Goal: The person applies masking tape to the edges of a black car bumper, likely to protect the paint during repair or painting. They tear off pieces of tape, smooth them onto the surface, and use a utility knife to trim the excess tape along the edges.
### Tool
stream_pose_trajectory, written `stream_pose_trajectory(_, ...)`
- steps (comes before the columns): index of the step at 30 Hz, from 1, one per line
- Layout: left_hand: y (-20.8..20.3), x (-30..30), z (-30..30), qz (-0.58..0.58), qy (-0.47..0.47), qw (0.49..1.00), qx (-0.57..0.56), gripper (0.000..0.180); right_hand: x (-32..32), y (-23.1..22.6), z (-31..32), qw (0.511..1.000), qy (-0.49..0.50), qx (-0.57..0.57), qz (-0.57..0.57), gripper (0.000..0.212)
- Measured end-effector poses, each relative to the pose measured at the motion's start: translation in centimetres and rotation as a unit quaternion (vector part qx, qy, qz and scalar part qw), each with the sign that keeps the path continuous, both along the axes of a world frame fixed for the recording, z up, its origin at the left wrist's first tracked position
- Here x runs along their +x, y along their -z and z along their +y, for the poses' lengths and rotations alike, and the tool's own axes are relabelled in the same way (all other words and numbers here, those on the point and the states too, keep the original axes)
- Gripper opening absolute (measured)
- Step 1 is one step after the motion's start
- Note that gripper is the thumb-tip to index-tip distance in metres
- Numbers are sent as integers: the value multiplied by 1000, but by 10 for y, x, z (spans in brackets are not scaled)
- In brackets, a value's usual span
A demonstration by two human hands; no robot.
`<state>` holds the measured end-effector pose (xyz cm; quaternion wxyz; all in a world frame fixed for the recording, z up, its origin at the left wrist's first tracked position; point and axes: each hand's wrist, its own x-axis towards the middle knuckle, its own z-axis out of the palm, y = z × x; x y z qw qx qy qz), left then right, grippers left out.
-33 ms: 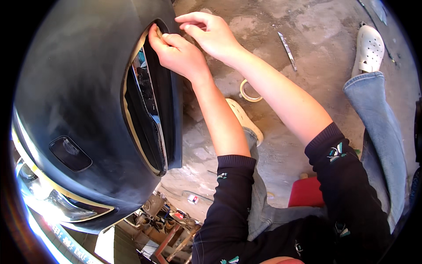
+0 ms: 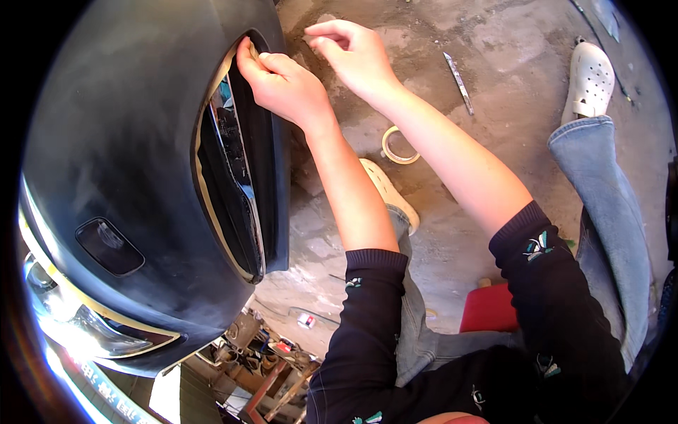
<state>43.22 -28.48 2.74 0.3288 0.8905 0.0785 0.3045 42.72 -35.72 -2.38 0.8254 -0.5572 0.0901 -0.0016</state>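
At the upper end of a long opening in a dark car bumper, my left hand is closed, pinching the edge with its fingertips. A beige strip of masking tape lines the rim of that opening and shows between the finger and thumb. To the right of it, my right hand hangs in the air, apart from the bumper. Its fingers are stretched out with a gap to the thumb, and nothing is visible in them. Dark recess and a shiny strip show inside the opening.
On the concrete floor lie a roll of tape and a slim utility knife. A headlight edged with tape is at lower left. Below the bumper stands a cluttered wooden rack. My legs and pale clogs are at right; a red seat is beneath me.
My right hand has drawn a little to the right, away from the bumper and my left hand. The left hand keeps its pinch at the opening. The whole view has shifted slightly.
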Motion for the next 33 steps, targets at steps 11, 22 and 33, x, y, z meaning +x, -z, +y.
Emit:
stream_pose_trajectory(11, 5, 3, -1, -57, -7, 998, -9, 30, -119, 141, -108, 807, 101, -549, 194, 26)
stream_pose_trajectory(22, 59, -22, -55, 14, 92, 988, -122, 13, -116, 143, -112, 835, 75, -486, 248, 15)
stream_pose_trajectory(33, 143, -46, -73, 319, 101, 916, -222, 10, -116, 139, -112, 798, 19, -562, 215, 20)
